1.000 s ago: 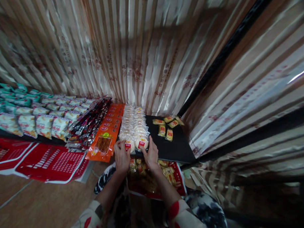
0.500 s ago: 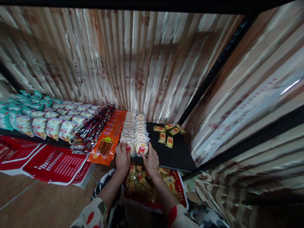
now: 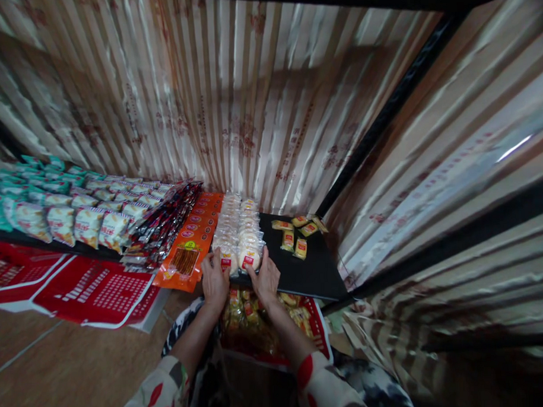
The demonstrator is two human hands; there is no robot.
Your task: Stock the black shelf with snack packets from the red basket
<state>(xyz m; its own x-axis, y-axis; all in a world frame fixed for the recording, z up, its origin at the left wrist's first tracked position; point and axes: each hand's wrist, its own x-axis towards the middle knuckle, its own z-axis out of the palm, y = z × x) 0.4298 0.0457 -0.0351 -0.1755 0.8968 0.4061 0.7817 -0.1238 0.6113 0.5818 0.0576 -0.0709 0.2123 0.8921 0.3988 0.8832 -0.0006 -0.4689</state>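
Two rows of round white wrapped cakes (image 3: 237,228) with red labels run back along a black shelf (image 3: 310,267). My left hand (image 3: 215,277) rests against the front cake of the left row, fingers curled on it. My right hand (image 3: 266,277) presses the front cake of the right row from its right side, fingers together. Both hands squeeze the row ends at the shelf's front edge.
Several small yellow packets (image 3: 296,235) lie loose on the shelf to the right. Orange packs (image 3: 190,245), dark red packs (image 3: 165,222) and white-green snack bags (image 3: 62,214) fill the shelf leftwards. A red basket of yellow packets (image 3: 262,322) sits below my hands. Striped foil walls enclose the shelf.
My hands have stayed on the front cakes, shifting only slightly. The camera tilted, so an upper shelf edge now shows at the top.
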